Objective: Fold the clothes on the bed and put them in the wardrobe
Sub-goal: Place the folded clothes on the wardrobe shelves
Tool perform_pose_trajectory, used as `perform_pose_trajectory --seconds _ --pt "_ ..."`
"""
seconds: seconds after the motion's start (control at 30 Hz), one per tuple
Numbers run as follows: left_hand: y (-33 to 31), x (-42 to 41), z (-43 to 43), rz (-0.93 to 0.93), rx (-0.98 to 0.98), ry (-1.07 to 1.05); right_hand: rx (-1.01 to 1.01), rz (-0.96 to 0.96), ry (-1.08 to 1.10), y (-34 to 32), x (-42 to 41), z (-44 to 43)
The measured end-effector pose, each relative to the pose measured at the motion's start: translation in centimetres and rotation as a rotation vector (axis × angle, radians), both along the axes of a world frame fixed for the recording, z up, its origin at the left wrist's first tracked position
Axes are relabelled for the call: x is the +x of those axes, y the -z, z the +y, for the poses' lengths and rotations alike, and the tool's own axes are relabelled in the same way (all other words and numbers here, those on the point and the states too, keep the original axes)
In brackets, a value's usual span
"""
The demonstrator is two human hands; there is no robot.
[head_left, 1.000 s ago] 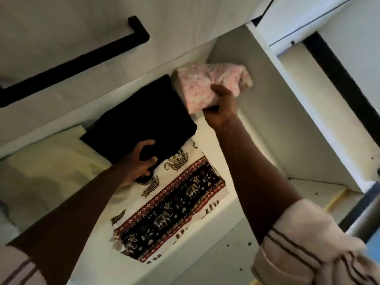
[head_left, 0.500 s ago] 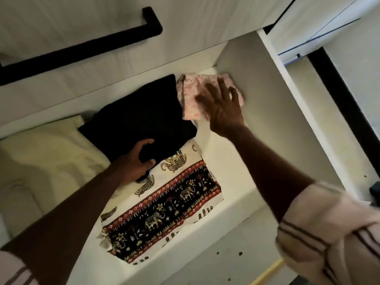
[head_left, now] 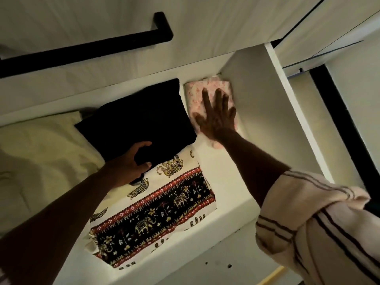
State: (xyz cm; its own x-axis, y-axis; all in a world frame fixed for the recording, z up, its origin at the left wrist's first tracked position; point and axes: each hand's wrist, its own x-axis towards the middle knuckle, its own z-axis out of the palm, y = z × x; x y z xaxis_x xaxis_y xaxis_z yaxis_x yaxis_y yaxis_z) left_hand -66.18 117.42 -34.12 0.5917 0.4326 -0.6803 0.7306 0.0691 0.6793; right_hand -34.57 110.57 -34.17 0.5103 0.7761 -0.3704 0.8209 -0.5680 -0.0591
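Stowing step: my right hand lies flat, fingers straight, pressing the pink folded garment into the wardrobe shelf back corner. My left hand grips the black folded garment beside it. A second ago I gripped the pink one bunched. Next: settle the black one.

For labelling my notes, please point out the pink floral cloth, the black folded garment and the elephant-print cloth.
pink floral cloth [head_left: 209,85], head view, its far, uncovered part.
black folded garment [head_left: 139,118], head view, middle of its top.
elephant-print cloth [head_left: 156,210], head view, its dark patterned band.
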Motion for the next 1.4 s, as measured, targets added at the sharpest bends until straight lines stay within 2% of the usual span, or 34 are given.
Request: perform_pose_trajectory --seconds 0.13,0.2,0.3,0.37,0.43,0.53,0.6,0.67,0.77,0.83,0.97,1.1,1.2,1.33,1.4 --pt "0.0 0.2 0.0 0.008 0.007 -0.003 -0.092 -0.027 -0.201 0.1 3.8 -0.4" --pt "-0.1 0.1 0.0 0.002 -0.001 -0.01 -0.074 -0.071 -0.207 -0.5 3.6 -0.5" --pt "-0.4 -0.1 0.0 -0.02 -0.042 -0.029 0.194 -0.064 0.048 -1.7 -1.1 -1.9" --pt "-0.6 -0.2 0.1 -0.043 -0.075 -0.045 0.437 0.044 0.28 -2.5 -6.0 -4.2" --pt "-0.8 -0.2 0.0 -0.06 -0.089 -0.043 0.506 0.208 0.46 -2.7 -10.6 -7.1" --pt "-1.8 -0.1 -0.3 -0.042 -0.061 -0.04 0.355 0.517 0.627 -3.1 -15.3 -10.2" --pt "-2.5 -0.3 -1.0 -0.006 -0.008 -0.005 0.204 0.625 0.643 -3.3 -17.2 -11.6" --pt "-3.0 -0.8 -2.1 0.051 0.135 0.04 0.16 0.666 0.649 -3.4 -18.5 -12.2" --pt "-3.1 -2.3 -4.9 0.037 0.433 -0.018 0.159 0.561 0.535 -4.1 -20.4 -12.7" --pt "-3.7 -3.7 -6.8 -0.023 0.531 -0.014 0.184 0.463 0.375 -4.7 -21.7 -13.3" --pt "-5.2 -6.0 -8.5 -0.12 0.713 0.179 0.228 0.256 -0.007 -5.2 -24.1 -15.5" --pt "-6.4 -5.6 -7.9 -0.206 0.724 0.445 0.348 0.08 -0.08 -5.4 -25.3 -17.7" --pt "-5.9 -4.3 -6.8 -0.17 0.763 0.684 0.448 0.086 0.015 -5.9 -25.7 -18.3" --pt "-6.0 -1.8 -5.7 -0.03 0.776 0.817 0.494 0.177 0.469 -5.8 -25.0 -18.1" --pt "-5.8 -1.0 -5.7 0.041 0.805 0.862 0.479 0.178 0.554 -5.5 -24.6 -17.9"
